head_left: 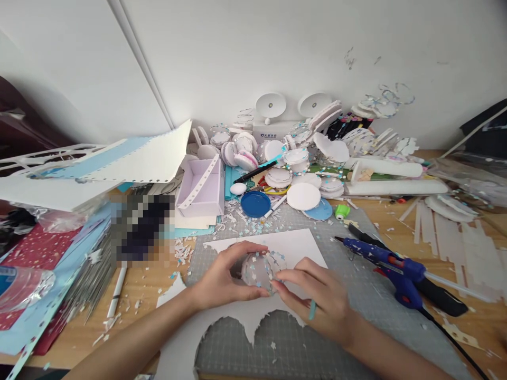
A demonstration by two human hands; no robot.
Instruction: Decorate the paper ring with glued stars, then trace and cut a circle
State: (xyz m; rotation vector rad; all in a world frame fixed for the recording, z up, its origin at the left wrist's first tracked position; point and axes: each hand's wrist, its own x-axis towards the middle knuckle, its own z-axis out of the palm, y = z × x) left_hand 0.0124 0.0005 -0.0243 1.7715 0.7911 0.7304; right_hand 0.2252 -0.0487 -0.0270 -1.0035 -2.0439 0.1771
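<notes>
My left hand curves its thumb and fingers around the side of a round white craft piece, edged with small pale blue and white stars. My right hand pinches at the right edge of a star-studded ring on that piece. A teal stick-like thing shows between the right fingers; its other end is hidden. Beneath both hands lies a white sheet with rounded cut-outs along its near side, on a grey cutting mat.
A blue hot glue gun and a black-handled cutter lie at right. Behind the hands are a blue lid, a lilac box and piled white discs. A white marker and wires lie left.
</notes>
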